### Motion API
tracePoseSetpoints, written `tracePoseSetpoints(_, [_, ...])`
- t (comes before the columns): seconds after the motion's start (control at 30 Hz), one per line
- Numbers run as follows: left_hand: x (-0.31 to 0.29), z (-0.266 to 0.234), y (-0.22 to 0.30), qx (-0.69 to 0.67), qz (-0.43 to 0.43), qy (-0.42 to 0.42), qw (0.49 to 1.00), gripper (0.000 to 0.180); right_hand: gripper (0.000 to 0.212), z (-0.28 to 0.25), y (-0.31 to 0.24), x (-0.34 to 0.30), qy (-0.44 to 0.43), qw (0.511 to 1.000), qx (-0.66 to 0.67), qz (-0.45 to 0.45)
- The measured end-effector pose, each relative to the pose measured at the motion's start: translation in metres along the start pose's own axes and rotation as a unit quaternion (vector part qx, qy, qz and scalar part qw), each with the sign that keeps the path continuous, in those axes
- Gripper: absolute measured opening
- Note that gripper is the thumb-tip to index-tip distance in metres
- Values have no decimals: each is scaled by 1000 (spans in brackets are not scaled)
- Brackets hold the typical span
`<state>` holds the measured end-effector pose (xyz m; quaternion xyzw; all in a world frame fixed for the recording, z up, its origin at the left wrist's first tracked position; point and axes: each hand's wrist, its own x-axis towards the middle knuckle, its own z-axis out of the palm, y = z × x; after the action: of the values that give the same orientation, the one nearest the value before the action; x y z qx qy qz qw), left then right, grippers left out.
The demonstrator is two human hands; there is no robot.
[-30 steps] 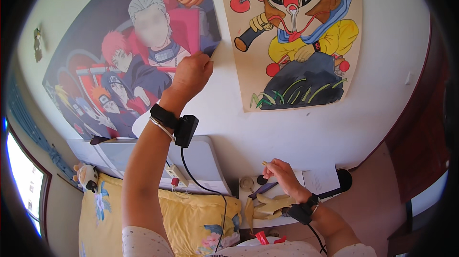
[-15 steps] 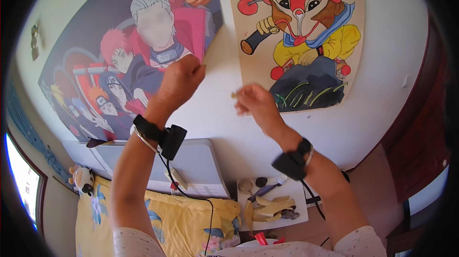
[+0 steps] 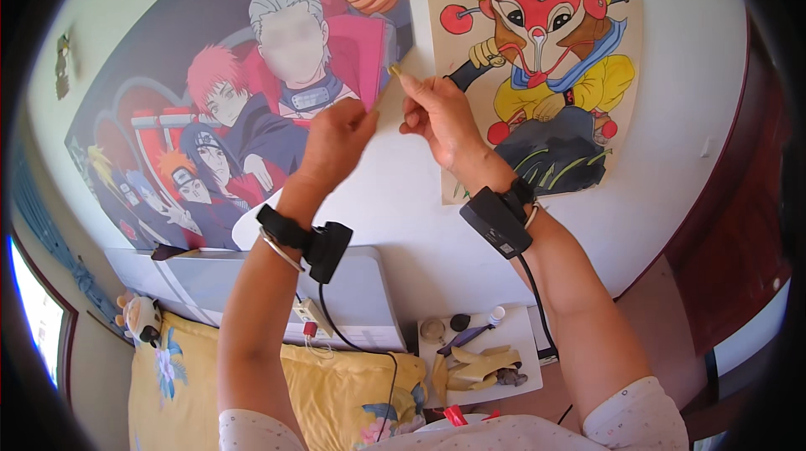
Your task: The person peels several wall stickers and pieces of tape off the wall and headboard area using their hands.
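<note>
Gripping the lower right edge of a large, dark, flat cartoon poster (image 3: 239, 94) in the curled left hand (image 3: 340, 140), against a white wall (image 3: 403, 220); pinching a tiny yellowish piece (image 3: 395, 70) of unclear kind between thumb and finger of the right hand (image 3: 443, 119), just beside that edge

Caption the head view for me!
Left hand grips a cartoon poster; right hand holds a small yellowish bit near its edge.
</note>
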<state>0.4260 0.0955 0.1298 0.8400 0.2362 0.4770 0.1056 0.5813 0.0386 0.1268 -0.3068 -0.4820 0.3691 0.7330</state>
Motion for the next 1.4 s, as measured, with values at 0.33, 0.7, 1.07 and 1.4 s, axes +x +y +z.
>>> tracePoseSetpoints(0.33, [12, -11, -7, -212, -110, -96, 966, 23, 35, 17, 31, 12, -60, 989, 33, 132])
tracePoseSetpoints(0.7, [13, -9, -16, -336, -144, -92, 926, 22, 15, 8, 52, 9, -131, 972, 178, 84])
tracePoseSetpoints(1.07, [-3, 11, 9, 8, 63, 21, 998, 12, 63, 7, -9, 11, -29, 980, -189, 58])
tracePoseSetpoints(1.4, [-7, 10, 10, 19, 45, 32, 998, 22, 37, 10, -24, 32, -29, 924, -378, 55])
